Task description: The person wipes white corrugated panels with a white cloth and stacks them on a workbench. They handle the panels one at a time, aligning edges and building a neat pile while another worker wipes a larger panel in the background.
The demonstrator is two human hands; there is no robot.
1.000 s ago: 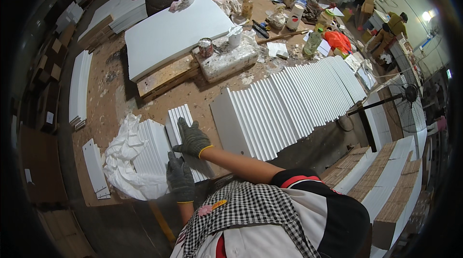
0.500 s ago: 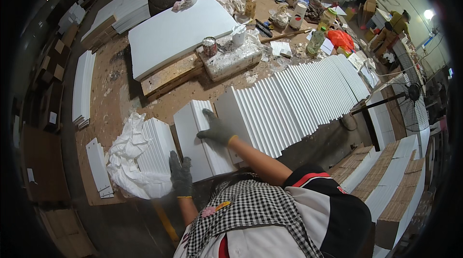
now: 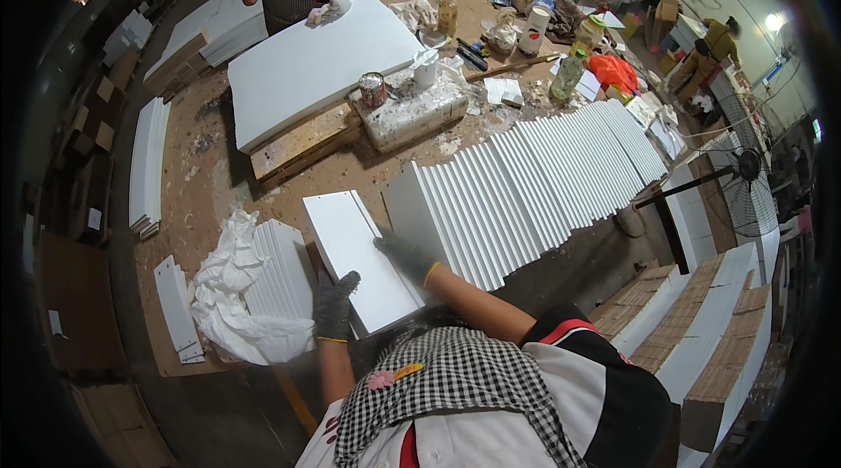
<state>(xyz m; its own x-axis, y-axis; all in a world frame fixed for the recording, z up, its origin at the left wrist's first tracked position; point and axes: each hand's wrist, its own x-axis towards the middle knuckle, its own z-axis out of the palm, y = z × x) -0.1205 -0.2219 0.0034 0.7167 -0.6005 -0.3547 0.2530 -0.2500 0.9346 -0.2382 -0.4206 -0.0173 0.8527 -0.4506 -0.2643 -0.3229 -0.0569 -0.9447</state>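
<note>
Near the front edge of the table lies a small stack of white boards (image 3: 355, 258), its edges squared together. My left hand (image 3: 334, 306), in a grey glove, grips the stack's left edge with the thumb up by the top board. On the opposite edge my right hand (image 3: 408, 259), gloved alike and slightly blurred, clasps the boards with its fingers partly hidden. To the right, a long leaning row of white boards (image 3: 526, 179) reaches back across the table. Left of my left hand is another leaning batch of white boards (image 3: 280, 271), partly covered by crumpled white wrapping (image 3: 232, 280).
Across the table a person's gloved hand (image 3: 330, 9) rests on a large white panel (image 3: 324, 65). A small can (image 3: 372, 90) and a white cup (image 3: 426, 68) stand on a paint-stained block (image 3: 412, 118). Bottles, a red bag (image 3: 615, 74) and a fan (image 3: 746, 166) are at right.
The stepped boards between my hands are now squared into one stack. My left hand has come onto their left edge, and my right hand has slid down toward me along the right edge.
</note>
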